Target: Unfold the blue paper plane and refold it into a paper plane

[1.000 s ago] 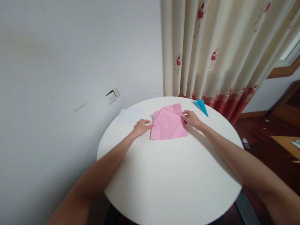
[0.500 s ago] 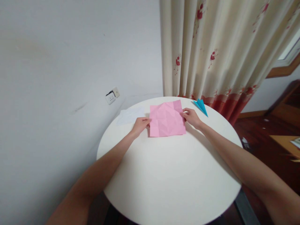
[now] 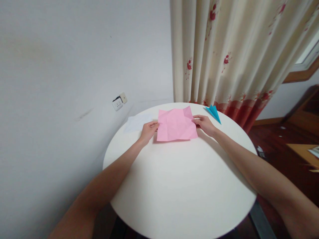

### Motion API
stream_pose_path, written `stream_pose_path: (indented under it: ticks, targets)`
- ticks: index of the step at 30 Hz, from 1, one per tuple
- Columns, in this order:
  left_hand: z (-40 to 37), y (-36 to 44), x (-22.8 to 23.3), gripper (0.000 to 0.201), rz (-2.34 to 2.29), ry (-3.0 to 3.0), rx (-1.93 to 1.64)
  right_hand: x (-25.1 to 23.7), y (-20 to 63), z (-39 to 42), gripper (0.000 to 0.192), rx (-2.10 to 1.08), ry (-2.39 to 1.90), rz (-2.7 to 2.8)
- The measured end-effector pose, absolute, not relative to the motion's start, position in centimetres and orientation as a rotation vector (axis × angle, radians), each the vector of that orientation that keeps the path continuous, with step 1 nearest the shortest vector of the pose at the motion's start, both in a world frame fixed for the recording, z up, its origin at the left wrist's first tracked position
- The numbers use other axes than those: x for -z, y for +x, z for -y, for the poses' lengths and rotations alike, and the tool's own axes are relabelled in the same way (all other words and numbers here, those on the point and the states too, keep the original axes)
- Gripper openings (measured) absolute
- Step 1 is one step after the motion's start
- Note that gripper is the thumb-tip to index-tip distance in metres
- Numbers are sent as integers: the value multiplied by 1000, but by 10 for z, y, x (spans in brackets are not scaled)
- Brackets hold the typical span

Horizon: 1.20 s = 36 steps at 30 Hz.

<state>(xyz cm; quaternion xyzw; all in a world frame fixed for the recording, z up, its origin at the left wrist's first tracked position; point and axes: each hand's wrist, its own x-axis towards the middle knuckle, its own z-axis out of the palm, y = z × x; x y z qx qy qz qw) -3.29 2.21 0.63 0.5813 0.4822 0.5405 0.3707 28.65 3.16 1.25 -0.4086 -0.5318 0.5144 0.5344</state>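
Observation:
A creased sheet of pink paper (image 3: 176,124) is spread flat over the far half of the round white table (image 3: 184,186). My left hand (image 3: 149,129) pinches its left edge, and my right hand (image 3: 203,123) pinches the right edge about level with it. Fold lines run across the sheet, and its upper right corner tilts up. Some of the fingers are hidden beneath the paper. Just beyond my right hand lies a folded blue paper plane (image 3: 213,114). Partly behind my left hand rests a thin white sheet (image 3: 138,122).
A pale wall (image 3: 74,66) with a socket (image 3: 117,104) runs along the table's left side. Behind the table hangs a cream curtain (image 3: 199,49) with red flowers. To the right, a wooden piece of furniture (image 3: 302,152) stands on the dark red floor.
The pink paper's near edge has lifted slightly and shifted a little left and away. Its surface looks flatter. Both hands keep their hold, the left a touch farther left.

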Motion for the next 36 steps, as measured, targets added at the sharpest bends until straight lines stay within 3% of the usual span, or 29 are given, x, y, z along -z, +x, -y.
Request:
stream_pose_path:
  ticks: [10,22,36]
  targets:
    - [-24,-36,-7,39,-1166,1509,-1417,-14,288,-31,23,-1305,-896,1226]
    - [-24,-35,-8,22,-1094,1476,-1377,-15,291,-33,12,-1340,-795,1234]
    - [-14,-27,-11,39,-1156,1699,-1384,-17,276,-26,38,-863,-926,1468]
